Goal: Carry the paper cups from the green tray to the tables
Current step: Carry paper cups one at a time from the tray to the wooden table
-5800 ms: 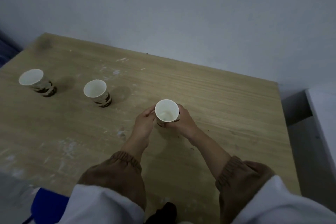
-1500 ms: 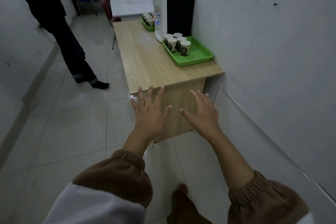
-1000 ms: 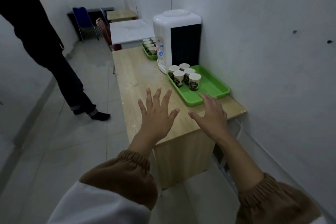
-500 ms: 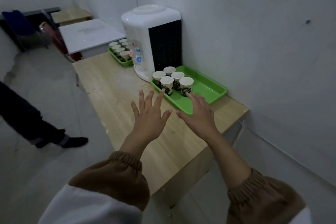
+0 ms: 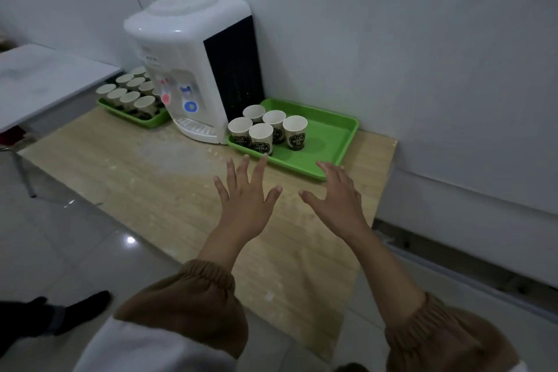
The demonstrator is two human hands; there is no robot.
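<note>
Facing hands (image 5: 290, 199): paper cups (image 5: 265, 130)

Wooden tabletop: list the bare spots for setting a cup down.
Free: wooden tabletop before the water dispenser, and the near tray's right half. Crowded: its left end with five paper cups, and the packed far tray.

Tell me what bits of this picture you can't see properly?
- Far tray of cups, head view: the water dispenser covers its right end, so the cup count is unclear.
- Back cup on the near green tray: the front cups hide its lower part.
- Cup label: too small and dim to read fully.
- Dark shoes: cut off by the left edge.
- Left hand and right hand: palms face down, unseen.
</note>
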